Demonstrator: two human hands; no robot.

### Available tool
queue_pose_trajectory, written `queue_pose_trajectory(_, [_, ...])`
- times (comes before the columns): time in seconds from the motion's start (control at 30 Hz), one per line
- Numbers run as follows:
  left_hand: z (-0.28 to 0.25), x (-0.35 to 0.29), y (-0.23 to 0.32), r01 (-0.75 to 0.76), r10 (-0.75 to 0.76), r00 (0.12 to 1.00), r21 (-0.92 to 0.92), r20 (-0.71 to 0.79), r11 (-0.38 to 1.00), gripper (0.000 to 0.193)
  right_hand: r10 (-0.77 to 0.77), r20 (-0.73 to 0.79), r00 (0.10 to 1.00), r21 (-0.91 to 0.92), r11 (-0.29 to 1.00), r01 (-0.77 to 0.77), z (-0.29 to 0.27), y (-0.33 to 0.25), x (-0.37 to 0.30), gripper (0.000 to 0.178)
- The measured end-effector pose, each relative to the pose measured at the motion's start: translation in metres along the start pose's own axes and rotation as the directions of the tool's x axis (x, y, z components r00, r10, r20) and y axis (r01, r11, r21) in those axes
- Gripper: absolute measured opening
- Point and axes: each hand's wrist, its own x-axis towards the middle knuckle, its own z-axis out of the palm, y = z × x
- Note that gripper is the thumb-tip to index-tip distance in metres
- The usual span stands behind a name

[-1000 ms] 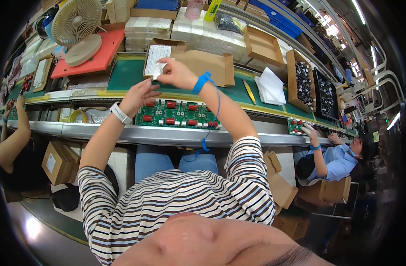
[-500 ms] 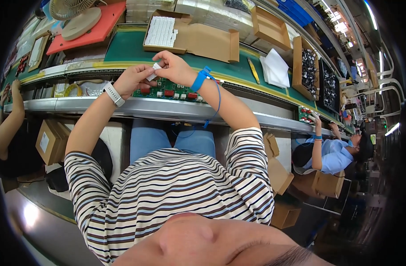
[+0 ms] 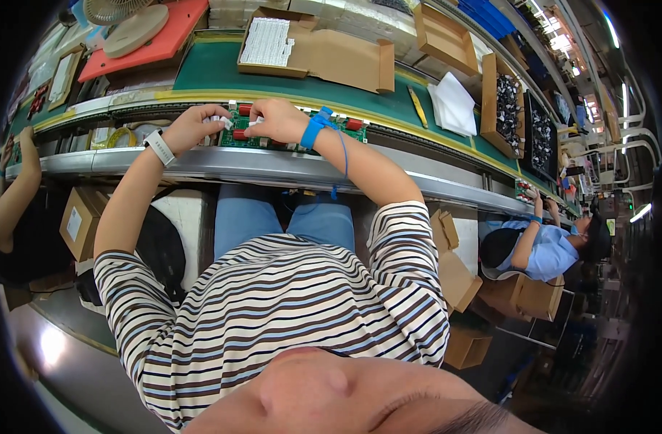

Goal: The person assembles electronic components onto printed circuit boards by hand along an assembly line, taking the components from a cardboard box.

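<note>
A green circuit board with red and white blocks on it lies across the metal rails in front of me. My left hand is at the board's left end, its fingertips pinching a small white plastic connector. Over the board's left half is my right hand, fingers closed on another small white connector, low over the board. Whether that piece touches the board I cannot tell. A blue strap with a cord circles my right wrist, and a white watch is on my left.
Beyond the rails, an open cardboard box holds rows of white parts. Yellow tweezers and white sheets lie to its right, near a box of dark parts. A fan stands far left. Co-workers sit on both sides.
My hands have come apart and down to the board, each with a white piece. The board now lies farther from me on the rails. The co-worker at right has shifted their arms.
</note>
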Motion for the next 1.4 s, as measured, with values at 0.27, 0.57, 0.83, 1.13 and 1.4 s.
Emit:
queue_pose_trajectory(0.27, [0.001,-0.006,-0.004,-0.225,0.231,0.972,0.475,0.046,0.851,0.016,0.062,0.04,0.997,-0.009,0.998,-0.062,0.002,-0.002,-0.001,0.029])
queue_pose_trajectory(0.57, [0.005,-0.007,-0.001,-0.277,0.327,0.944,0.638,0.041,0.719,0.016,0.04,0.084,0.996,-0.15,0.988,-0.027,0.0,-0.008,-0.004,0.028])
queue_pose_trajectory(0.83, [0.008,-0.008,-0.001,-0.267,0.363,0.932,0.695,0.01,0.667,0.015,0.026,0.062,0.998,-0.247,0.969,-0.01,0.007,-0.005,-0.001,0.025])
queue_pose_trajectory(1.13, [0.013,-0.012,0.002,-0.26,0.339,0.94,0.748,0.049,0.611,0.015,0.065,0.055,0.996,-0.256,0.965,-0.049,0.008,-0.01,-0.002,0.021])
queue_pose_trajectory(1.4, [0.007,-0.016,0.006,-0.202,0.283,0.959,0.653,-0.02,0.729,0.026,0.068,0.027,0.997,-0.275,0.96,-0.058,0.008,-0.014,-0.005,0.021])
